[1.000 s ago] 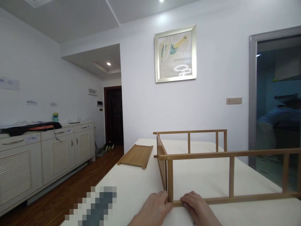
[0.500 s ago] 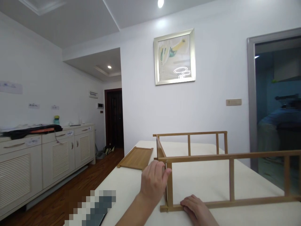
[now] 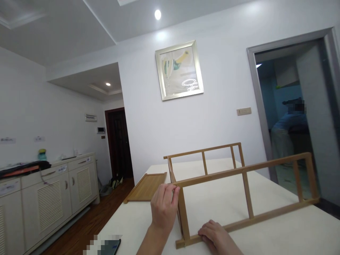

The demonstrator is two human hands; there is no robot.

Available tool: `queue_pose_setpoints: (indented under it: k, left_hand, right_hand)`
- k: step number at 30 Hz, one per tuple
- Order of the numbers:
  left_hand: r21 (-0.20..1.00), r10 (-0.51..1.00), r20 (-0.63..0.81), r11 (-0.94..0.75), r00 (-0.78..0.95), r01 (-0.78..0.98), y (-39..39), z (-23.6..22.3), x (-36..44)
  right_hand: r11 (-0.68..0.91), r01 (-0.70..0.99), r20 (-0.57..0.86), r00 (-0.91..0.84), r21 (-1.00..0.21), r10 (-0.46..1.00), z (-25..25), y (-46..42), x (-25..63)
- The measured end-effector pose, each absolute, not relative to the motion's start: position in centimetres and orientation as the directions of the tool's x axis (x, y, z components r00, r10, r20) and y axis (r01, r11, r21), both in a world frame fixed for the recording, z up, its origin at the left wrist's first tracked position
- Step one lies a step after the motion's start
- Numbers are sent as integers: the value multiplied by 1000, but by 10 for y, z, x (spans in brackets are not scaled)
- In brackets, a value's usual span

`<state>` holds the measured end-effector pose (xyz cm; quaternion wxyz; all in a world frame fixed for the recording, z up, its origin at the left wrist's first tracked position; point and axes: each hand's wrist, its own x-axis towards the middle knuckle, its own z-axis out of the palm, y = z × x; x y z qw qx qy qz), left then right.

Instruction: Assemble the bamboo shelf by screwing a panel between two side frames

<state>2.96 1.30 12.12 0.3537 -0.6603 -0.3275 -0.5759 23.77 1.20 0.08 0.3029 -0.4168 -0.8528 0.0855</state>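
A wooden shelf frame (image 3: 209, 176) lies on its side on the pale table (image 3: 292, 230), with two ladder-like sides joined at their left ends by a wooden panel (image 3: 170, 169). My left hand (image 3: 164, 204) is closed at the upper left corner of the near side, fingers bent and thumb against the wood. Whether it also holds something small there is hidden. Low down, my right hand (image 3: 216, 235) grips the bottom rail near its left end, fingers curled over it. A loose slatted wooden panel (image 3: 146, 187) lies flat beyond my left hand, apart from the frame.
A dark phone-like object (image 3: 110, 247), partly pixelated, rests at the table's near left edge. White cabinets (image 3: 53, 209) line the left wall, with a bottle (image 3: 41, 154) on top. A person (image 3: 288, 124) bends over beyond the doorway at right.
The view has tilted and turned to the right, showing the frame's far right end. Both hands stay at the same places on the frame.
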Motion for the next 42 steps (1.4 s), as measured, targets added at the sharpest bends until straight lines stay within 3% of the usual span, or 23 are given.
queue_pose_setpoints:
  k: [5, 12, 24, 31, 42]
  left_hand:
    - [-81, 21, 993, -577, 115, 813, 14, 116, 29]
    - [17, 21, 1000, -604, -6, 797, 15, 115, 29]
    - [29, 93, 994, -720, 54, 694, 18, 121, 28]
    - [219, 202, 974, -719, -103, 660, 13, 117, 33]
    - [157, 123, 987, -716, -99, 681, 14, 120, 39]
  right_hand:
    - [640, 669, 463, -462, -379, 757, 4, 6, 237]
    - [630, 699, 487, -443, -339, 753, 6, 1, 235]
    - [635, 687, 472, -455, -354, 755, 9, -2, 236]
    - [628, 682, 466, -446, -376, 764, 12, -4, 236]
    - [632, 670, 460, -453, -390, 764, 16, -7, 237]
